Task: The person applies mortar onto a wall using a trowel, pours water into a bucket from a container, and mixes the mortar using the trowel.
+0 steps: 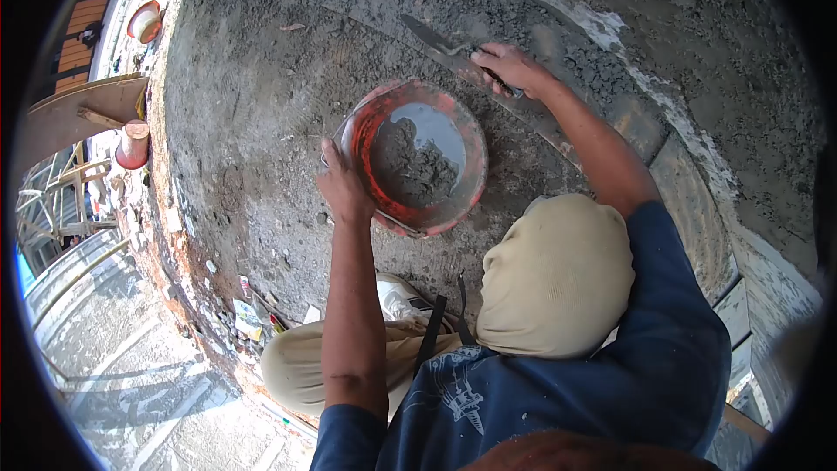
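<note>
A red bucket [479, 157], its rim smeared with grey, stands before my knees with wet mortar [418, 170] and some water inside. My left hand [343, 187] is closed on the bucket's left rim, by its wire handle. Beyond the bucket, to the right, my right hand [510, 70] grips a trowel by its handle. The trowel's pointed blade [427, 35] reaches up and left, just over the rough mortar-covered ground [253, 96]. Part of the trowel handle is hidden under my fingers.
Loose wet mortar [602, 70] lies beyond my right hand, along a raised concrete edge [671, 100]. At the left edge stand two more buckets [145, 23] [133, 145], near a drop to a lower sunlit floor [131, 366]. Litter [248, 318] lies by my left knee.
</note>
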`<state>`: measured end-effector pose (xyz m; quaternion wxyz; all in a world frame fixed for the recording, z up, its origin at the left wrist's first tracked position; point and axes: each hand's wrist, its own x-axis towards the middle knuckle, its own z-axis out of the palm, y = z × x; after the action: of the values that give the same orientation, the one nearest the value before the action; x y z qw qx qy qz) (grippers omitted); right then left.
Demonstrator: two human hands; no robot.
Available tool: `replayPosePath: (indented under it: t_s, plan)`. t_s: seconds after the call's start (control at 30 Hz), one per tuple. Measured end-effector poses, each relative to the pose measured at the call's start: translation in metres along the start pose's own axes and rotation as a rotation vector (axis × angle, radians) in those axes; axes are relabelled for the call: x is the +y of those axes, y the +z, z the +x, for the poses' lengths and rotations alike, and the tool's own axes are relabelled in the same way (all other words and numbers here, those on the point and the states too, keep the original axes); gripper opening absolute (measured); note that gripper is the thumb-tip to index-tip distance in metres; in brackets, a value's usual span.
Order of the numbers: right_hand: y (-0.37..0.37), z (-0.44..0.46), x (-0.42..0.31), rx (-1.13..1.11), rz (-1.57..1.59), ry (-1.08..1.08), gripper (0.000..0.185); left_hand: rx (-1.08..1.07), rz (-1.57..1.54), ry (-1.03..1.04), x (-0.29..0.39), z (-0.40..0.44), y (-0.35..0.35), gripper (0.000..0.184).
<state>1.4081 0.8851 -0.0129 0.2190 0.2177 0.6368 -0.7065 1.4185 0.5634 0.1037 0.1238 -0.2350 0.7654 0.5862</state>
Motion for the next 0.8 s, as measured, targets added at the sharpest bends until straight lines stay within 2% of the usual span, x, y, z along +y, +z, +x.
replayPosePath:
  t_s: [0.07, 0.13, 0.23, 0.27, 0.37, 0.43, 0.47, 0.57, 0.7, 0.8]
  plan:
    - [0.020, 0.035, -0.021, -0.157, 0.047, 0.048, 0.038, 0.050, 0.107, 0.055, 0.006, -0.004, 0.005, 0.074]
    - [0.034, 0.070, -0.028, -0.240, 0.088, 0.093, 0.039, 0.065, 0.063, -0.016, 0.000, 0.003, 0.004, 0.067]
    - [0.034, 0.083, -0.027, -0.254, 0.105, 0.125, 0.033, 0.022, -0.040, -0.054, 0.004, 0.003, 0.009, 0.060]
    - [0.028, 0.077, -0.021, -0.194, 0.072, 0.154, 0.034, -0.003, -0.084, -0.054, 0.007, 0.003, 0.012, 0.058]
    - [0.016, 0.049, 0.013, -0.062, 0.399, 0.072, 0.033, -0.053, 0.150, 0.135, -0.005, 0.008, 0.005, 0.061]
    - [0.010, 0.037, 0.017, 0.092, 0.458, 0.024, 0.033, -0.025, 0.240, 0.209, -0.009, 0.011, 0.003, 0.065]
    - [0.006, 0.031, 0.019, 0.179, 0.488, 0.005, 0.033, -0.019, 0.204, 0.185, -0.010, 0.010, 0.004, 0.066]
    - [0.007, 0.031, -0.002, -0.015, 0.373, 0.036, 0.035, -0.016, -0.048, 0.027, 0.004, 0.003, 0.013, 0.066]
    - [0.035, 0.075, -0.020, -0.221, 0.189, 0.048, 0.032, 0.041, -0.021, -0.079, 0.001, 0.010, 0.009, 0.068]
    - [0.018, 0.075, -0.001, 0.001, 0.429, 0.051, 0.031, 0.069, -0.086, -0.100, -0.009, 0.021, 0.004, 0.056]
